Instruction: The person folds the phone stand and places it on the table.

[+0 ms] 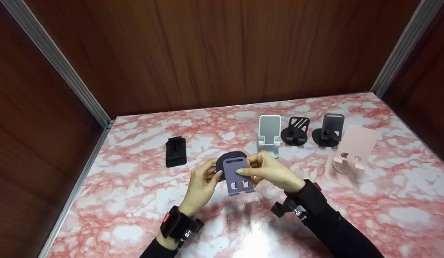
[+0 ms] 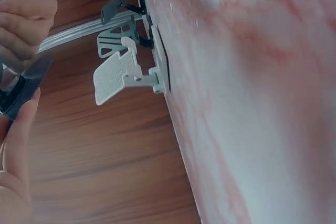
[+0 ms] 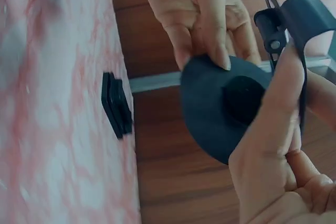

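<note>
Both hands hold a purple phone stand (image 1: 233, 171) above the middle of the table. My left hand (image 1: 201, 184) pinches the edge of its round dark base (image 3: 210, 108), thumb on top. My right hand (image 1: 273, 171) grips the backrest plate, with the thumb on its front face. The plate has a slot near its top, two cut-outs low down and a bent lip at the bottom. In the right wrist view the round base and the hinge (image 3: 273, 38) show between the two hands. The left wrist view shows only part of the stand, at its left edge.
A folded black phone stand (image 1: 176, 152) lies to the left. At the back right stand a white and grey stand (image 1: 270, 130), a black stand with slanted slots (image 1: 295, 135), a dark grey stand (image 1: 331, 128) and a pink stand (image 1: 358, 145). Brown wooden panels (image 1: 222, 53) enclose the table.
</note>
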Tool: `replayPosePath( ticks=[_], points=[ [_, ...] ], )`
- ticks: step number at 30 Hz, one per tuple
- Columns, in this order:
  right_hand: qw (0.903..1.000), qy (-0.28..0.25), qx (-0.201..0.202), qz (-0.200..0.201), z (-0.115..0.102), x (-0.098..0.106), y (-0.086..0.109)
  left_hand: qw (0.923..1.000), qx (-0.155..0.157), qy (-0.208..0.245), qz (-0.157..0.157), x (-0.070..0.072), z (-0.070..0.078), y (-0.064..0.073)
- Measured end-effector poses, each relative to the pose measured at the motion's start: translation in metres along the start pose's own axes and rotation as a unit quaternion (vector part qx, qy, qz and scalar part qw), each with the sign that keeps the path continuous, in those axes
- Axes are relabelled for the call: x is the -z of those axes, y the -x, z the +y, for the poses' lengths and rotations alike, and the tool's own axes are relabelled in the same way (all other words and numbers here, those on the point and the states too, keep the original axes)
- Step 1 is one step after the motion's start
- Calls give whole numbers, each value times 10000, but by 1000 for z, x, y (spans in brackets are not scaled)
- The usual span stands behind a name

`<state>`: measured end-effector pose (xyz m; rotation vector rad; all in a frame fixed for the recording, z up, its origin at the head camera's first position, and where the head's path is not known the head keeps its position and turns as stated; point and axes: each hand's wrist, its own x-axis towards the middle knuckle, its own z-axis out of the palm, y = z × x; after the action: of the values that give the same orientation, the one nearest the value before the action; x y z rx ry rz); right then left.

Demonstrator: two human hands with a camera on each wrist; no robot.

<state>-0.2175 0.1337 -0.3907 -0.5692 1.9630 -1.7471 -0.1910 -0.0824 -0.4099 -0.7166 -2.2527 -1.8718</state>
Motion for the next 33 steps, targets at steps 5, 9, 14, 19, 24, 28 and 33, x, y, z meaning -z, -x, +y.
replayPosePath(
  ticks=[5,9,14,19,24,28,33],
  points=[
    [9864,1465,432,614,-10,1,6,9978,353,537,-132,0,-4,-1],
    [9684,2027,863,1171,-22,-1,10,9957,505,767,-92,1,-18,-3],
    [9800,1600,680,963,-29,-3,14,9947,533,881,-21,2,-24,-3],
    [9937,1022,158,440,-6,3,7,9933,625,966,101,2,-25,-4],
    [9987,416,-32,296,1,-1,2,9912,770,1058,189,2,-26,-5],
    [9995,50,-107,294,4,-2,0,9897,893,1101,216,1,-26,-5],
    [9993,-181,-133,308,5,-4,-1,9883,1015,1124,204,1,-25,-5]
  ],
)
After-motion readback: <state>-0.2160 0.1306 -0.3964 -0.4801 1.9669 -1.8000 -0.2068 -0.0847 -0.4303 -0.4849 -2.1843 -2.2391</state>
